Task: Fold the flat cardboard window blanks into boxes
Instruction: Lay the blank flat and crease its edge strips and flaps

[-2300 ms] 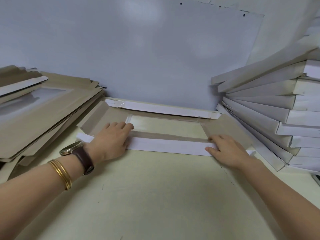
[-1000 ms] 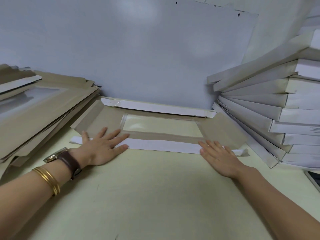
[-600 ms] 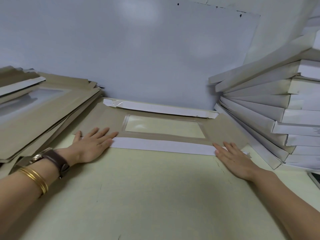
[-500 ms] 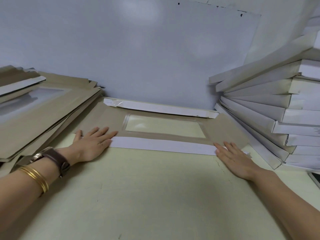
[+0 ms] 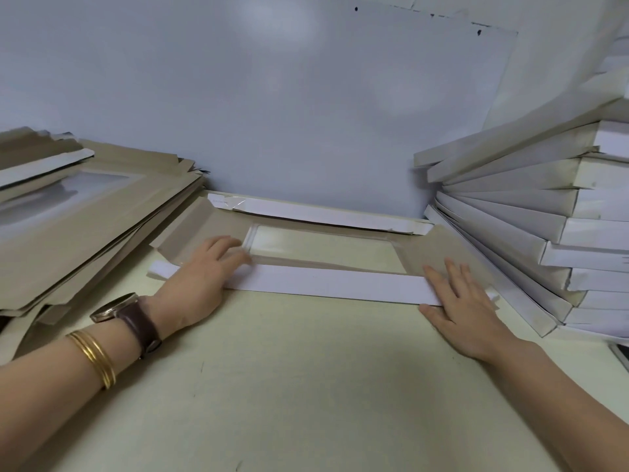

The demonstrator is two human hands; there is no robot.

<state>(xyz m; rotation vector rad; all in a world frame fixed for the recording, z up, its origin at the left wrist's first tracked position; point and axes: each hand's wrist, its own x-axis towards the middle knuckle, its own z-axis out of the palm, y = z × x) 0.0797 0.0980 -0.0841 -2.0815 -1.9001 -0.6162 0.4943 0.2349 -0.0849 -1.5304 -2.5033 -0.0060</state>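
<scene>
Logging the tabletop (image 5: 306,386) remotely, I recorded the following.

Item one: a window blank (image 5: 439,247), brown side up, lay along the far edge of the tabletop against the white wall panel (image 5: 272,97). Its clear window (image 5: 323,245) sat in the middle. The white near flap (image 5: 323,282) was folded over flat, and the white far flap (image 5: 316,214) was folded over too.

Item two: the left hand (image 5: 200,277) was gripping nothing. Its fingers were loosely extended and rested on the near flap's left end and the brown board beside the window.

Item three: the right hand (image 5: 463,301) lay flat with fingers straight and spread, holding nothing and pressing the flap's right end.

Item four: a stack of flat blanks (image 5: 85,212) occupied the far left corner.

Item five: a stack of folded boxes (image 5: 544,206) occupied the far right corner, touching the blank's right end.

Item six: a watch (image 5: 115,310) and gold bangles (image 5: 92,357) were on the left wrist.
</scene>
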